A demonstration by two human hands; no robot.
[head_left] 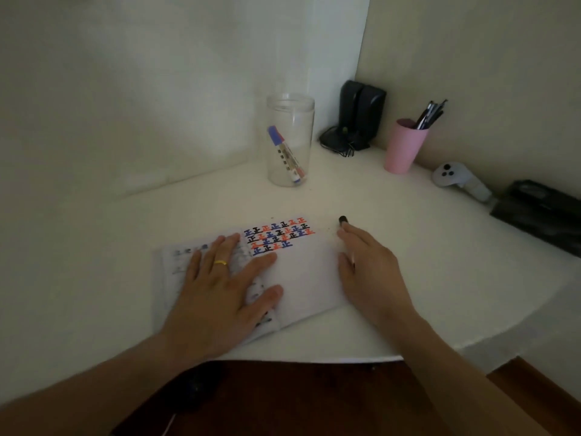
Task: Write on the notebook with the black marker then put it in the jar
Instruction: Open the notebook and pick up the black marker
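Under right hand (369, 262) fingers (347, 234): black marker (343, 219), cap end protruding beyond fingertips.

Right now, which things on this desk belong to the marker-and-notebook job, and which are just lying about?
Job: notebook; black marker under the right hand; clear jar; left hand flat on the notebook.

Lying about: pink cup of pens; black speakers; white controller.

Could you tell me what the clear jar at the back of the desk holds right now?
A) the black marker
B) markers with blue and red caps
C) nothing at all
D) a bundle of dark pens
B: through the jar wall, a blue-capped marker leans inside with a red-tipped one beside it; the black marker lies under the right hand.
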